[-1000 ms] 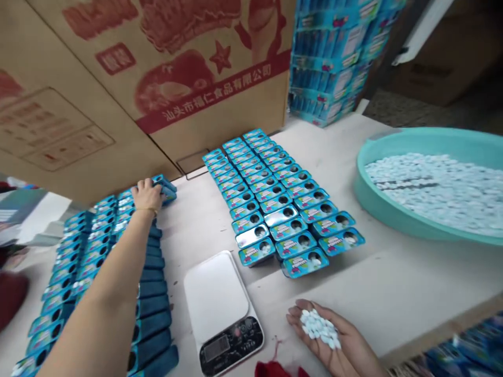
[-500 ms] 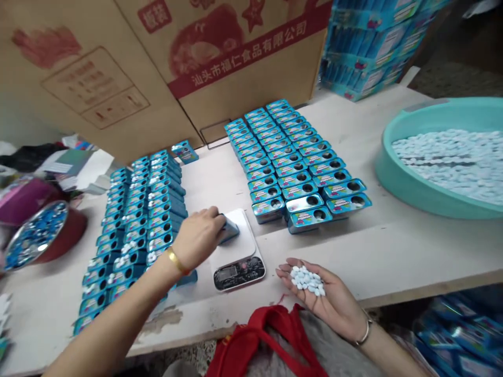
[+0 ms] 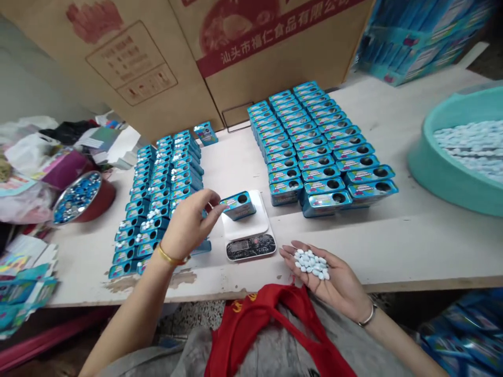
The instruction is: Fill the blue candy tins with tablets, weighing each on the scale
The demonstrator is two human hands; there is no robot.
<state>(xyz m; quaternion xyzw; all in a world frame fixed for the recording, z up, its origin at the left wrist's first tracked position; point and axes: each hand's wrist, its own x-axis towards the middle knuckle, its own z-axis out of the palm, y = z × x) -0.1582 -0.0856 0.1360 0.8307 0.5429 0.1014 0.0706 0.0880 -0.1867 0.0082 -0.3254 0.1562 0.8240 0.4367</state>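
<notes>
On the white kitchen scale [image 3: 251, 233] stands a blue tin [image 3: 238, 206], upright, with a dark round hole in its top. My left hand [image 3: 192, 222] is at the tin's left end, thumb and forefinger apart; whether the fingertips still touch it is hard to tell. My right hand [image 3: 334, 280] lies palm up in front of the table edge, cupping a small heap of pale blue candies [image 3: 312, 263]. Left of the scale, rows of similar tins [image 3: 159, 193] have white candies lying on several tops. Behind the scale to the right stand more tins with open holes [image 3: 314, 141].
A turquoise basin [image 3: 444, 180] of pale candies sits at the right. At the left is a red bowl [image 3: 104, 196] of shiny blue and silver pieces. A large cardboard box [image 3: 188, 94] backs the table, and wrapped tins [image 3: 408, 52] are stacked at back right.
The tin in my left hand has come to stand upright on the scale, and that hand has drawn back to its left end. My right hand still holds the candies. The camera view has shifted.
</notes>
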